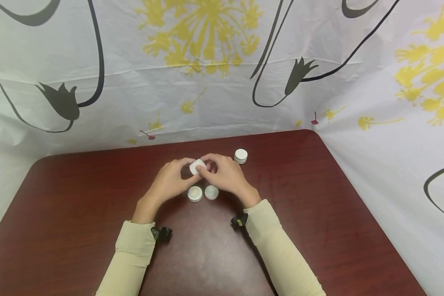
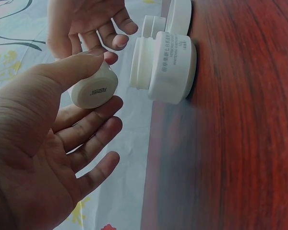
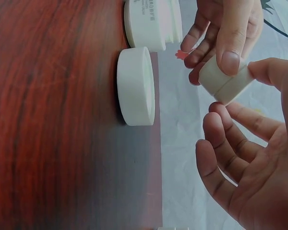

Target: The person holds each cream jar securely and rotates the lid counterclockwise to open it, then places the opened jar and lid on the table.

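A small white jar (image 1: 197,167) is held up between both hands over the table, a thin seam running around its side. My left hand (image 1: 170,177) pinches one end of it with thumb and forefinger, the other fingers spread loose below. The right hand (image 1: 225,174) pinches the other end between thumb and fingertips. Beneath the hands, an uncapped white jar (image 2: 175,67) with printed lettering and a bare threaded neck stands on the table. Beside it lies a round white lid (image 3: 134,86), inner side up.
Another white jar (image 1: 240,156), lid on, stands just beyond my right hand near the back edge of the dark red table (image 1: 77,230). A white cloth (image 1: 126,82) with flower prints hangs behind the table and along its sides.
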